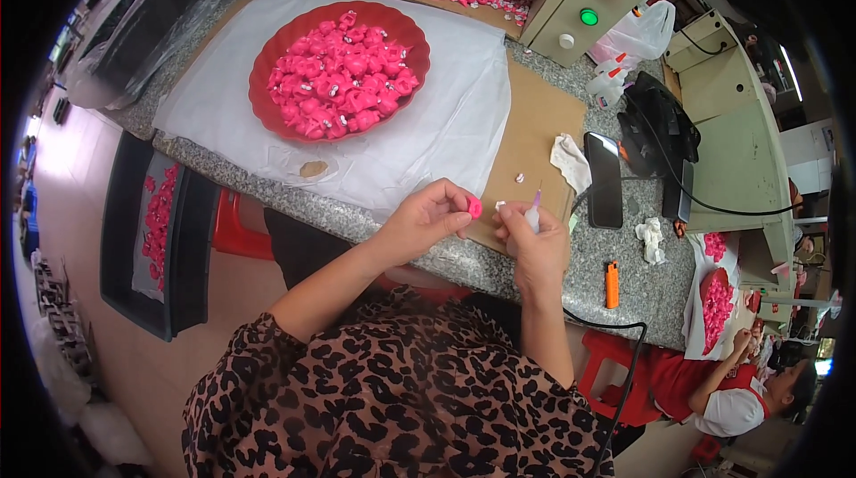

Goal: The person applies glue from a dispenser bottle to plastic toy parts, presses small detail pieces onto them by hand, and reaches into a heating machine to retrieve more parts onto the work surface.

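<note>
My left hand (424, 226) pinches a small pink plastic piece (473, 206) between thumb and fingertips, over the front edge of the table. Close beside it, my right hand (537, 255) is closed round a small white bottle (533, 216) with a thin purple needle tip pointing up. At the fingertips of that same hand is a tiny white piece (499, 207). Another tiny white piece (520, 178) lies on the brown cardboard (539, 112) just beyond. Farther left, a red scalloped bowl (413, 37) heaped with small pink pieces (343, 77) stands on white paper (464, 94).
On the right lie a crumpled cloth (571, 164), a dark phone (604, 184), a crumpled tissue (651, 240) and an orange lighter (612, 284). White bottles (608, 86) stand behind. A machine (584, 10) borders the back. Left below is a dark bin (192, 255). A co-worker (713, 393) sits right.
</note>
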A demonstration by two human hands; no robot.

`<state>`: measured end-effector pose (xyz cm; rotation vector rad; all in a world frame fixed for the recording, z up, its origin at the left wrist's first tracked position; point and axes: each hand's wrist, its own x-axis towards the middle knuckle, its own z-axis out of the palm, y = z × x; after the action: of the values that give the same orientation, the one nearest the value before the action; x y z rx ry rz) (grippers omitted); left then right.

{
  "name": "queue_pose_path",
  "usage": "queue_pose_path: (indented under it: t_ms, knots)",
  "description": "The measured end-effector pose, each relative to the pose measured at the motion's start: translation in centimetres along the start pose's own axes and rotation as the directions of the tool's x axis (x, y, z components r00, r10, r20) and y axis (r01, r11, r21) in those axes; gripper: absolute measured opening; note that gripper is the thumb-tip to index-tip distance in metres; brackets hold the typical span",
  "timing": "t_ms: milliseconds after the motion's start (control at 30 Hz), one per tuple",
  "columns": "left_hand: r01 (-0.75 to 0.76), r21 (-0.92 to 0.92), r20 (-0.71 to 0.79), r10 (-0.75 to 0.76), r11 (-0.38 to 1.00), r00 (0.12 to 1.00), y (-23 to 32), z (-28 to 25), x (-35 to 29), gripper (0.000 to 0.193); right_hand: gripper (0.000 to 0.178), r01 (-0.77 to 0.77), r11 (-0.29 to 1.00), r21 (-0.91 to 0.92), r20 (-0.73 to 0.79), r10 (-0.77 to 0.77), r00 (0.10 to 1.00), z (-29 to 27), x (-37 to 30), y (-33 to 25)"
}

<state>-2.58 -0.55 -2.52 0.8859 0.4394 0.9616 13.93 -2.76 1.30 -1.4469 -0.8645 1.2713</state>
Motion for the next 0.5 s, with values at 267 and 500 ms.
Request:
queue_pose_path:
  t_ms: [267, 500]
  knots:
    - [-0.025, 0.118, -0.092, 0.036, 0.993, 0.995, 0.0, 0.7, 0.0, 0.023, 0.013, 0.098, 0.994, 0.05, -0.005, -0.098, 0.995, 1.0, -2.1, 0.6]
    - [-0.015, 0.129, -0.063, 0.023, 0.991, 0.998, -0.2, 0.5, -0.2, 0.023, 0.012, 0.11, 0.994, -0.027, 0.008, -0.11, 0.994, 0.9, -2.1, 1.1]
